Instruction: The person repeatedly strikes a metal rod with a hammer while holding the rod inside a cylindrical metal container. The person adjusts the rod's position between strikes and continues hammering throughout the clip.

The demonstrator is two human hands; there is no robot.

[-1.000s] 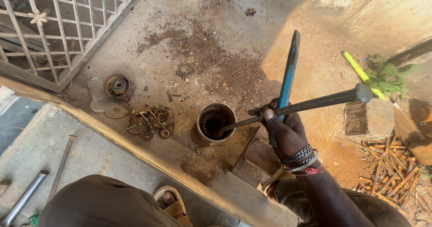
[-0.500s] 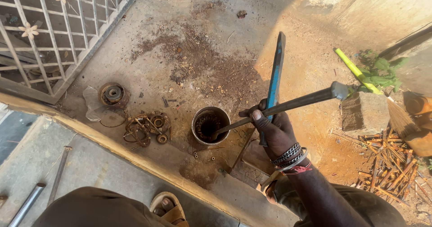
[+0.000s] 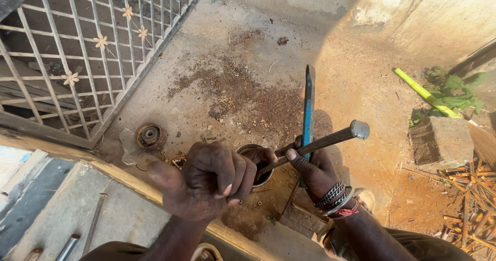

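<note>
Left hand (image 3: 209, 181) has come into view, fisted over the round metal cup (image 3: 256, 163); right hand (image 3: 310, 168) stays clamped on blue chisel (image 3: 308, 111) and grey steel rod (image 3: 323, 142).

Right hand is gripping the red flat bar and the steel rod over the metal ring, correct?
Not quite: the flat bar is blue, not red. The head view shows the right hand gripping it and the steel rod over the metal ring.
</note>
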